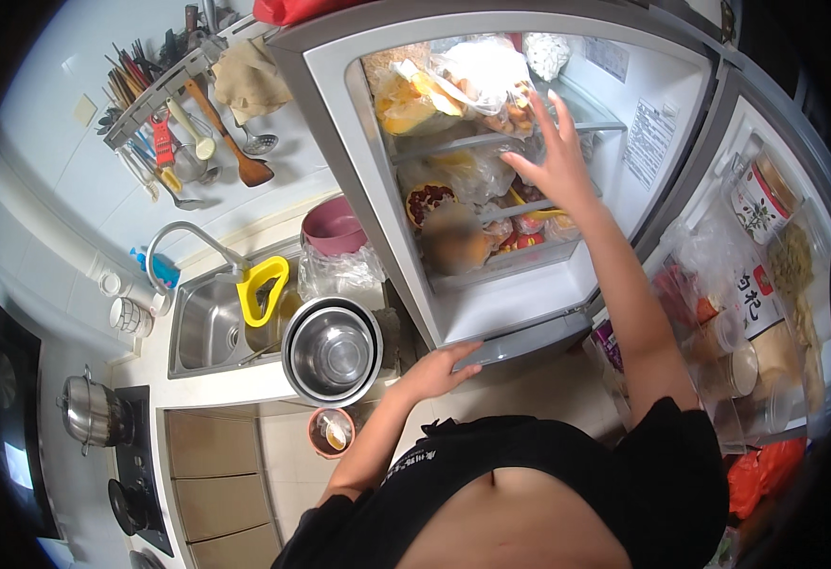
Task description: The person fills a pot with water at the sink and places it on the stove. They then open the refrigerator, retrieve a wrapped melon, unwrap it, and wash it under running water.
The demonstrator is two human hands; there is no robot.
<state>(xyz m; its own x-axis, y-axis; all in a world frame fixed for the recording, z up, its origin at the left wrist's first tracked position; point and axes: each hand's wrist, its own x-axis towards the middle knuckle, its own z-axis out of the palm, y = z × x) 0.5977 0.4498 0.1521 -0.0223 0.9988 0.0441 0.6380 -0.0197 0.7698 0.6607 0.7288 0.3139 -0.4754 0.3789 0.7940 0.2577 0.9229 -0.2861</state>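
Observation:
Fingers spread and holding nothing, my right hand point(554, 160) reaches into the open refrigerator point(508, 313). It appears in front of the shelves, near a clear plastic bag of brownish food point(515, 117); whether it touches the bag I cannot tell. Left of that bag lies a wrapped piece of pumpkin point(412, 107) on the upper shelf. Below sit a cut pomegranate point(429, 203) and several bagged items. My left hand point(440, 370) is low by the refrigerator's bottom front edge, palm down with thumb apart and nothing in it.
The refrigerator door point(735, 284), swung out at right, bears jars and bags. Left of the refrigerator, nested steel bowls point(333, 353) sit at the counter's edge, beside a sink point(205, 331) with a yellow strainer point(250, 299). A small bin point(331, 434) stands on the floor.

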